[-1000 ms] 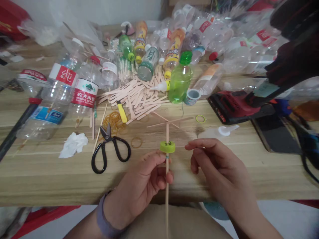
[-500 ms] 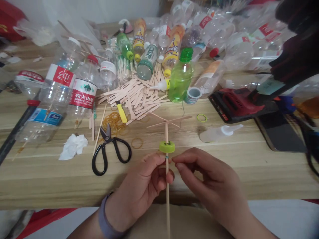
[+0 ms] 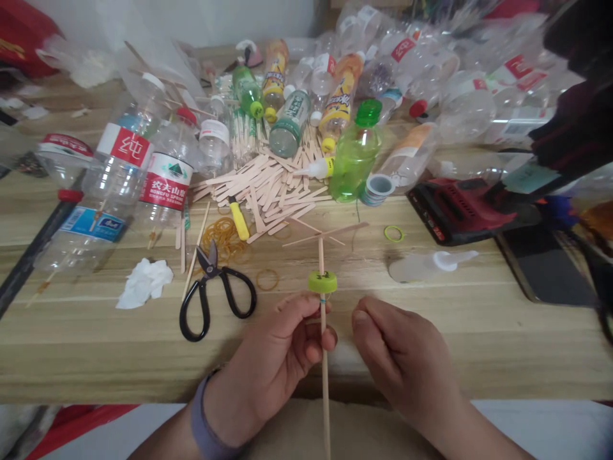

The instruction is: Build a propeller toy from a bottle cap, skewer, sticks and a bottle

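Observation:
My left hand (image 3: 275, 348) is closed around a thin wooden stick (image 3: 325, 396), which stands nearly upright between thumb and fingers. Just above the grip, a yellow-green bottle cap (image 3: 322, 282) is threaded on the stick. Crossed flat wooden strips (image 3: 330, 236) sit at its top. Below the cap, a narrow teal band (image 3: 322, 301) circles the stick by my left thumb. My right hand (image 3: 407, 358) is closed to the right of the stick, apart from it, with fingers curled in. Anything inside those fingers is hidden.
Black-handled scissors (image 3: 211, 281), rubber bands (image 3: 221, 236) and crumpled tissue (image 3: 143, 283) lie left. Behind are piled craft sticks (image 3: 268, 188), a green bottle (image 3: 357, 156) and a thread spool (image 3: 379, 189). A glue bottle (image 3: 424, 267), phone (image 3: 546, 268) and red-black battery tool (image 3: 460, 211) lie right.
My right hand has drawn away from the stick to the right, and its fingers have curled in more tightly. My left hand keeps its hold on the stick.

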Available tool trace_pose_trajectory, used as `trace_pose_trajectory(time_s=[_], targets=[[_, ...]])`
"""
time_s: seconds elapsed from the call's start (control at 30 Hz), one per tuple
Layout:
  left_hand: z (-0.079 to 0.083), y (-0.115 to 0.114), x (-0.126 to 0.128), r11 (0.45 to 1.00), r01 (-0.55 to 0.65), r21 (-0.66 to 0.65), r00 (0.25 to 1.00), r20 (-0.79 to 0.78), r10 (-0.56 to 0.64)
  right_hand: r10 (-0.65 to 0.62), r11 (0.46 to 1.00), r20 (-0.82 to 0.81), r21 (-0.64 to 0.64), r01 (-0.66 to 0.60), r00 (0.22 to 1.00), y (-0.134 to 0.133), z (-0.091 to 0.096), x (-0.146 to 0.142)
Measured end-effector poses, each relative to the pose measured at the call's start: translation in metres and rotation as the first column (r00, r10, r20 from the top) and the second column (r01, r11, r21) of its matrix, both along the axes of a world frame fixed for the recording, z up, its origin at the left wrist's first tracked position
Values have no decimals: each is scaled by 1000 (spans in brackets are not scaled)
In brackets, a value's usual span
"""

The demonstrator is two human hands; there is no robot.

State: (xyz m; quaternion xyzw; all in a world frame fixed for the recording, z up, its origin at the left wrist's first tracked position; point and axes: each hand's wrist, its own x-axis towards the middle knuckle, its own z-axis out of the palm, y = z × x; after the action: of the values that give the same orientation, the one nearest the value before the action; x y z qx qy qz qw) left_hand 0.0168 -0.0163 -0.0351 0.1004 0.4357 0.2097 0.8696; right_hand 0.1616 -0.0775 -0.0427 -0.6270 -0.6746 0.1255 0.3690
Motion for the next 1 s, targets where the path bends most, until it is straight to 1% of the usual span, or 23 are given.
trace_pose_trajectory(time_s=[0.1,0.23,0.3,0.37,0.47,0.63,0.8,0.93,1.0], targets=[[4,6,1,999,1,34,1000,25,-2,17,1000,-11,5,-17,1000,7,2,2],[5,14,2,996,-4,92,1000,18,3,21,1000,-158,23,-17,987,17,7,5],[4,16,3,995,-9,94,1000,17,7,10,1000,-182,24,-5,983,20,8,4],[3,16,4,994,-13,107,999,36,10,-3,1000,-174,17,6,985,23,10,3],[1,15,7,989,-17,146,999,38,12,-16,999,-152,40,23,988,25,10,0],[-2,14,10,979,-17,204,1000,29,11,-5,998,-37,57,7,999,28,9,2],[0,14,12,985,21,172,998,50,-30,-10,998,-4,60,10,1000,31,5,5],[2,17,12,987,1,158,999,44,-8,-64,993,44,101,60,997,32,5,8],[2,18,12,988,-13,151,1000,29,9,-70,991,45,115,64,997,32,5,11]])
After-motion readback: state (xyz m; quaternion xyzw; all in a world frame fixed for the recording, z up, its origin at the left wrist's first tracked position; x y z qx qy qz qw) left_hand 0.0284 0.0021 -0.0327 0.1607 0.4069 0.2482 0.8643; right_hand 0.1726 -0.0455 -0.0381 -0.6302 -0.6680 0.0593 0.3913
